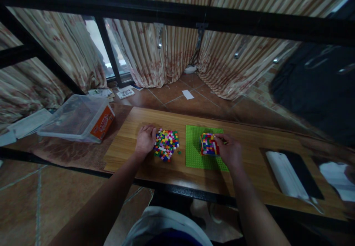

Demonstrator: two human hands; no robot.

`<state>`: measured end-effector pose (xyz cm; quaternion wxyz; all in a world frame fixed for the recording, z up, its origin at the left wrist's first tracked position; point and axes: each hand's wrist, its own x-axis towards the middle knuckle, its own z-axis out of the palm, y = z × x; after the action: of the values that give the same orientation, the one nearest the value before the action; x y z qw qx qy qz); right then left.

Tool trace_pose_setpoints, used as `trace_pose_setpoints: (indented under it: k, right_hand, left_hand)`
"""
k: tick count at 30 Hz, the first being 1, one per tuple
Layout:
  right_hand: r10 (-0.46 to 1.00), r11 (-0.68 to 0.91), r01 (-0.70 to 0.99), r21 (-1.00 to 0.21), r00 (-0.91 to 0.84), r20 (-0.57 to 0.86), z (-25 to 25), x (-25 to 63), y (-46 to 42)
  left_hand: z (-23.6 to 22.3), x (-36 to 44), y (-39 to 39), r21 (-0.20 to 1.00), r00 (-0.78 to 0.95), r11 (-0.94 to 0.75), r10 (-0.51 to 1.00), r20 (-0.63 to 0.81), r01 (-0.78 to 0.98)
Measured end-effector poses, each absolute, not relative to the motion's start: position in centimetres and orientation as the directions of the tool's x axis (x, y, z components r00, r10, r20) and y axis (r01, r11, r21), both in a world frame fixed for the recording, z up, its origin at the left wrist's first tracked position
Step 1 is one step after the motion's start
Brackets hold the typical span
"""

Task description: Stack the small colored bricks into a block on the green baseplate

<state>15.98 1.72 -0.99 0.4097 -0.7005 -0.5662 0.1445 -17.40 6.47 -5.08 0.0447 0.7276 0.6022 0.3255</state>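
Right hand at the multicoloured square-cornered brick block (pixel 208 146), left hand by the loose plastic bricks (pixel 167 143)

The block sits on a bright green studded baseplate (pixel 192 150), which lies on the long wood-grain desk (pixel 255 138). Its visible edges run roughly parallel to the baseplate's, along twelve-to-six and nine-to-three; the right hand (pixel 231 151) covers its three o'clock side, so its long axis cannot be told. That hand's fingers are drawn together at the block's upper edge; whether they grip a brick is unclear.

The loose bricks form a heap at the baseplate's nine o'clock. The left hand (pixel 146 139) rests loosely curved against the heap's nine o'clock edge; whether it grasps anything cannot be told.

Towards ten o'clock from the heap stands a clear plastic bin (pixel 63 133), its orange label (pixel 103 122) facing about four o'clock; its contents cannot be made out.
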Motion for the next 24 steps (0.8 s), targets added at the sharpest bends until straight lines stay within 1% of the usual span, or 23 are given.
trace_pose_setpoints:
  k: [4,14,17,21,24]
  right_hand:
    - [0.910,-0.022,0.683,-0.730,0.317,0.269,-1.1,16.0,2.0]
    - [0.872,-0.079,0.659,-0.748,0.410,0.269,-1.0,15.4,1.9]
    - [0.870,-0.116,0.602,-0.790,0.446,0.211,-1.1,15.5,2.2]
    - [0.862,-0.182,0.448,-0.875,0.501,0.077,-0.9,15.9,2.9]
    - [0.866,-0.219,0.404,-0.888,0.499,0.014,-0.7,16.2,3.2]
  left_hand:
    - [-5.1,-17.4,6.4,0.468,0.047,-0.263,0.905,0.423,0.844]
    - [-5.2,-17.4,6.4,0.472,0.037,-0.260,0.902,0.431,0.842]
    - [-5.3,-17.4,6.5,0.470,0.036,-0.265,0.897,0.441,0.842]
    - [-5.3,-17.4,6.4,0.453,0.048,-0.270,0.895,0.444,0.850]
    - [-5.3,-17.4,6.4,0.457,0.049,-0.270,0.897,0.439,0.847]
